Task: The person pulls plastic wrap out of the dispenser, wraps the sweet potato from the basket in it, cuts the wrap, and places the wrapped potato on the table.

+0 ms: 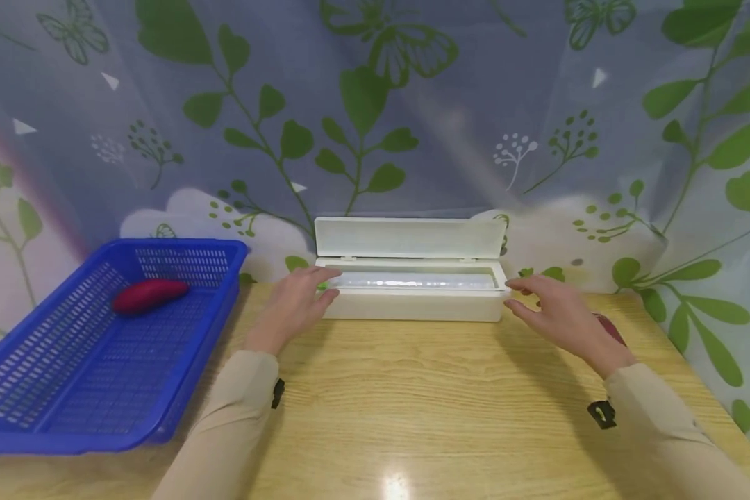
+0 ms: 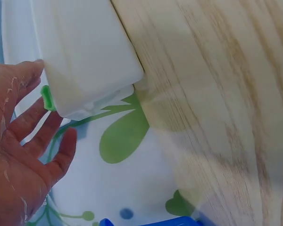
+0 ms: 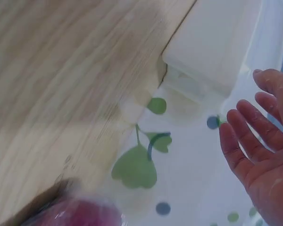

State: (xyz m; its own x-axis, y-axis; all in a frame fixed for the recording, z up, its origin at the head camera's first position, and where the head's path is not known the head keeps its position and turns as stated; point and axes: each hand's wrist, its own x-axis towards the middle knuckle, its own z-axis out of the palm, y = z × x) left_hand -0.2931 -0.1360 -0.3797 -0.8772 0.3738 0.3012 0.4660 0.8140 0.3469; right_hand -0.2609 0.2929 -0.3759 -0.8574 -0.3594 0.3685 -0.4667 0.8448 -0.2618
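Note:
A long white cling film dispenser [image 1: 412, 305] sits at the back of the table, its lid [image 1: 409, 237] raised. A roll of clear film [image 1: 415, 280] lies inside. My left hand [image 1: 292, 305] is at the dispenser's left end, fingertips right at the rim and thumb toward the front face. In the left wrist view, its fingers are spread loosely near a small green slider [image 2: 48, 98]. By the opposite end, my right hand [image 1: 556, 312] has its fingers extended toward the corner. The right wrist view has that hand's fingers relaxed, with a gap to the dispenser [image 3: 212, 47].
On the left stands a blue plastic basket [image 1: 206, 347] with a dark red, elongated sweet potato-like item [image 1: 150, 296] in it. Another dark red item [image 3: 80, 214], shiny as if wrapped, lies partly behind my right hand. A patterned curtain [image 1: 450, 139] hangs behind the table [image 1: 412, 396].

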